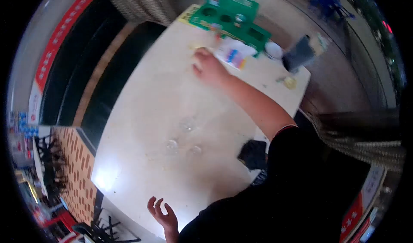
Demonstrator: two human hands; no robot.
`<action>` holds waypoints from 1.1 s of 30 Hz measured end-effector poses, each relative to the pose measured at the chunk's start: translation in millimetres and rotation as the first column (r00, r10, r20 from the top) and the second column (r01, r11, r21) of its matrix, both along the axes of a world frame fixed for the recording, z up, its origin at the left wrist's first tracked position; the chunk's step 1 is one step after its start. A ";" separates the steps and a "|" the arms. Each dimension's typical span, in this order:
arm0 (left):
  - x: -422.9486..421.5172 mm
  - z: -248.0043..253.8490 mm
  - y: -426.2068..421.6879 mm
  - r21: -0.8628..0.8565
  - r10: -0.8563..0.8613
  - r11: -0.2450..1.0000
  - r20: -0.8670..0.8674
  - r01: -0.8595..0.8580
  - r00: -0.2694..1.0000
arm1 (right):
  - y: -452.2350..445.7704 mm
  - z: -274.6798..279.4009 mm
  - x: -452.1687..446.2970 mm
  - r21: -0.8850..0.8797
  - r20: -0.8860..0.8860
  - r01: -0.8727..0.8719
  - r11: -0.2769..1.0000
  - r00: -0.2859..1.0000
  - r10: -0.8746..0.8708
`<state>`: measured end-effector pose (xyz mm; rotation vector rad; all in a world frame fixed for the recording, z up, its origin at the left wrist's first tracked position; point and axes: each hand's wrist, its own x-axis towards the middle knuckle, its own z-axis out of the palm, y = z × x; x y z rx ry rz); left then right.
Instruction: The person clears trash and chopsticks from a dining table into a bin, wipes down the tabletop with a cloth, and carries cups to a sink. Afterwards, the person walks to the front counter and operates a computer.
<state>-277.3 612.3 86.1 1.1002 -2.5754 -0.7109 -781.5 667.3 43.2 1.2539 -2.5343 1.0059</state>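
My right hand (209, 66) reaches far across the pale table (146, 96). Its fingers are curled, and a small yellowish thing (196, 47) shows at their tips; blur hides what they grip. Just to the right lies a white packet (234, 53) with blue and pink print. Down at the near edge, my left hand (163, 215) hovers with fingers bent and apart, holding nothing. Between the two hands, three small clear round pieces, glass-like (188, 123), (172, 146), (195, 150), are on the tabletop.
A green display box (241, 23) with round holes stands at the far end. Beside it are a white cup (273, 49), a dark grey box or pouch (298, 53) and a yellowish item (290, 83). A black cloth or bag (254, 154) lies at the right edge.
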 end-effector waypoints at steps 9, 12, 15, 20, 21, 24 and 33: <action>-83.0 14.2 40.8 -0.041 -0.292 0.956 -0.111 0.289 0.950 | 153.0 51.9 115.4 -0.205 0.135 -0.191 0.960 0.966 0.221; -123.9 1.3 54.4 0.125 -0.340 0.918 -0.243 0.377 0.908 | 197.7 58.9 142.7 -0.112 0.147 -0.178 0.978 0.970 0.193; -188.9 3.8 88.2 0.409 -0.369 0.775 -0.325 0.481 0.871 | 220.2 74.2 160.9 -0.087 0.131 -0.218 0.972 0.965 0.228; -261.4 5.5 112.6 0.610 -0.398 0.461 -0.507 0.644 0.765 | 230.8 88.9 175.6 0.029 -0.059 -0.352 0.935 0.934 0.353; -266.7 4.7 114.7 0.632 -0.324 0.343 -0.615 0.695 0.719 | 231.5 95.8 176.9 0.039 0.093 -0.423 0.905 0.904 0.418; -268.8 14.0 107.1 0.682 -0.410 0.220 -0.584 0.697 0.701 | 235.8 121.4 162.8 -0.003 0.267 -0.531 0.848 0.816 0.512; -248.2 24.0 98.1 0.575 -0.371 0.436 -0.586 0.692 0.721 | 314.9 -18.0 11.1 -0.315 0.224 0.750 0.581 0.654 -0.722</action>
